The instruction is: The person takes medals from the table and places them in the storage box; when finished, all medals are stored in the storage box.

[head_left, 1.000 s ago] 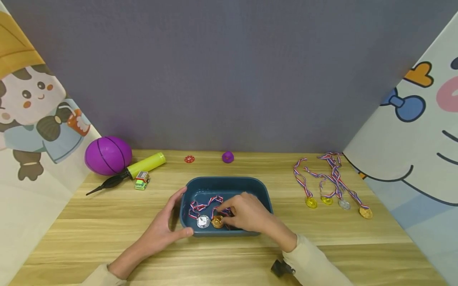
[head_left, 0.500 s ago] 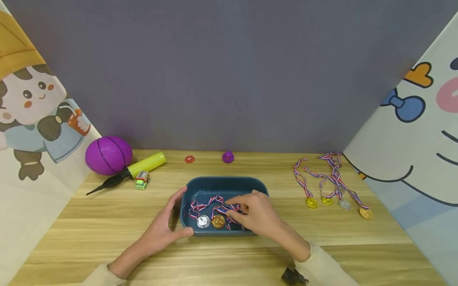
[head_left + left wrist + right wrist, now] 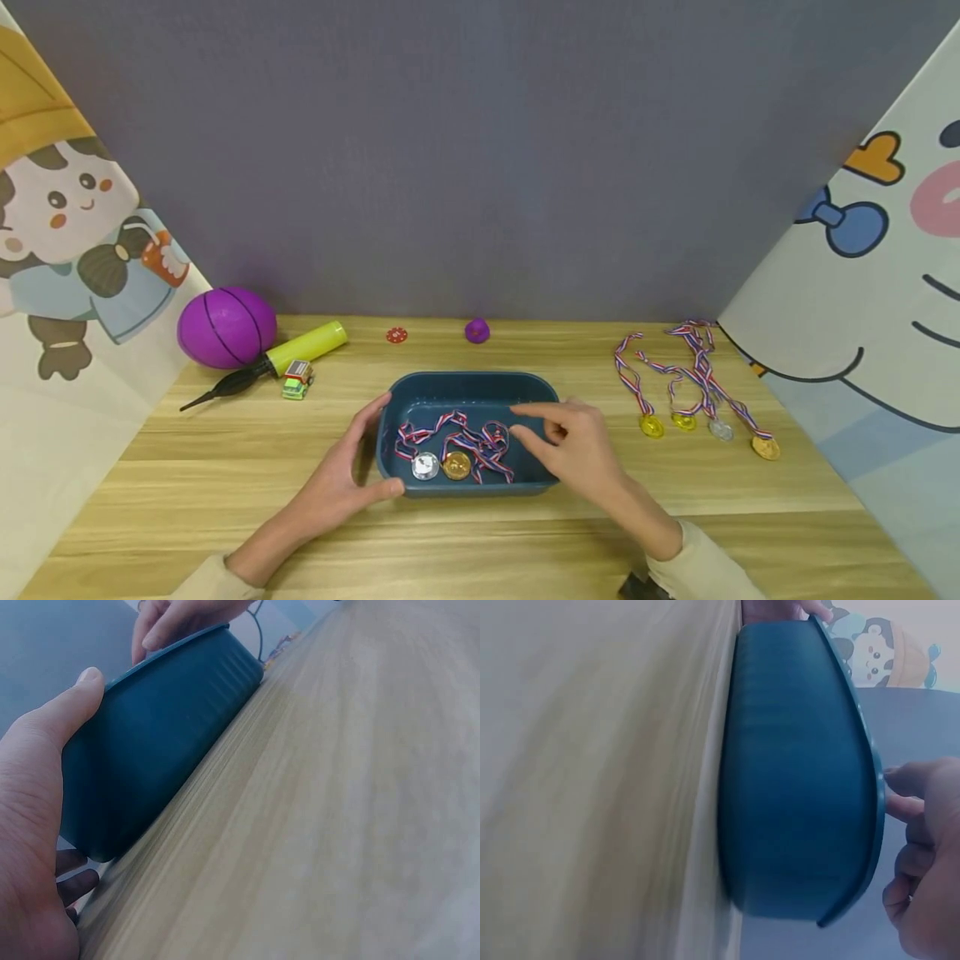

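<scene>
A dark teal plastic tub [image 3: 480, 490] rests on the wooden table. My left hand [image 3: 341, 475] holds its left end, thumb at the front rim and fingers along the far side; in the left wrist view, the thumb [image 3: 86, 686] presses the rim. Inside the tub lie a silver medal [image 3: 425, 466] and a gold medal [image 3: 457, 465], with striped red, white and blue ribbons [image 3: 491, 450] bunched around them. Over the tub's right side hovers my right hand [image 3: 577, 446], index finger and thumb extended and apart, nothing between them. Its remaining fingers curl inward.
To the right lie several more ribboned medals [image 3: 652, 426]. At the left are a purple ball [image 3: 227, 327], a yellow and black hand pump [image 3: 307, 347] and a small toy truck [image 3: 297, 380]. Behind the tub sit a red chip [image 3: 397, 335] and a small purple object [image 3: 477, 331].
My right hand has let go of the ribbon by the gold medal and drawn back to the right, uncovering the ribbons. The left hand and tub have stayed in place.
</scene>
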`<state>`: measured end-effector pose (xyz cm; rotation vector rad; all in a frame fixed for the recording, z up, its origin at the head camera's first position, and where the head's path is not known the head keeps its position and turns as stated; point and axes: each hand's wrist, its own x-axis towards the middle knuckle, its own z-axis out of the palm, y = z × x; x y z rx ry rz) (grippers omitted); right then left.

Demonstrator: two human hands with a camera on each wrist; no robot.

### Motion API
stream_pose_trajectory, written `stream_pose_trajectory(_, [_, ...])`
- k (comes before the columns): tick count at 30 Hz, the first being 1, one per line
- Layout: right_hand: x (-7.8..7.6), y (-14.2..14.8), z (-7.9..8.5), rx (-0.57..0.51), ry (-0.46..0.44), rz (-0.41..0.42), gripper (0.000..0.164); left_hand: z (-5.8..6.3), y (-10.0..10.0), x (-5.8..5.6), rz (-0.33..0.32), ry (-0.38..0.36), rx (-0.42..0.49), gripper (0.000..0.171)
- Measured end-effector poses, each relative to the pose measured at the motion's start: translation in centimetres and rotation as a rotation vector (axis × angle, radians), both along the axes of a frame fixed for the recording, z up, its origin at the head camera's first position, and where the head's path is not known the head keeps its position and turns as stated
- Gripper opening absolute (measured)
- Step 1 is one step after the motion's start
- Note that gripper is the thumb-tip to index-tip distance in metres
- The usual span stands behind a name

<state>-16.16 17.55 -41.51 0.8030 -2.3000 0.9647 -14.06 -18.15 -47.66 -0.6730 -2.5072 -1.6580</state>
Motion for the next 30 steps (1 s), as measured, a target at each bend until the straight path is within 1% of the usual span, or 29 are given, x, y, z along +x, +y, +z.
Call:
stream_pose_trajectory(3, [0.0,0.9,-0.3,-0.043,0.016,-0.009,0.026,0.0,0.0,0.0,-0.004,-0.002,0.002,0.115])
stream_pose_trajectory(9, [-0.4,2.8,-0.8,-0.15,0.049,0.005,0.03,-0.1,0.0,0.0,-0.011,0.002,0.008,0.114])
stream_pose_trajectory(13, [-0.6,4.1,-1.0,-0.178,0.052,-0.008,0.031,-0.1,-0.1,0.0,-0.012,0.005,0.01,0.114])
stream_pose_trajectory(20, [-0.7,6.1,-1.8,-0.187,-0.007,-0.095,0.033,-0.1,0.0,0.0,-0.01,-0.006,0.009,0.114])
stream_pose_trajectory(24, [-0.6,7.0,-2.0,-0.185,-0.047,-0.152,0.028,-0.1,0.0,0.0,-0.007,-0.007,0.007,0.115])
stream_pose_trajectory(30, [-0.6,8.3,-2.3,-0.15,-0.087,-0.261,0.022,-0.1,0.0,-0.1,-0.002,-0.002,0.003,0.115])
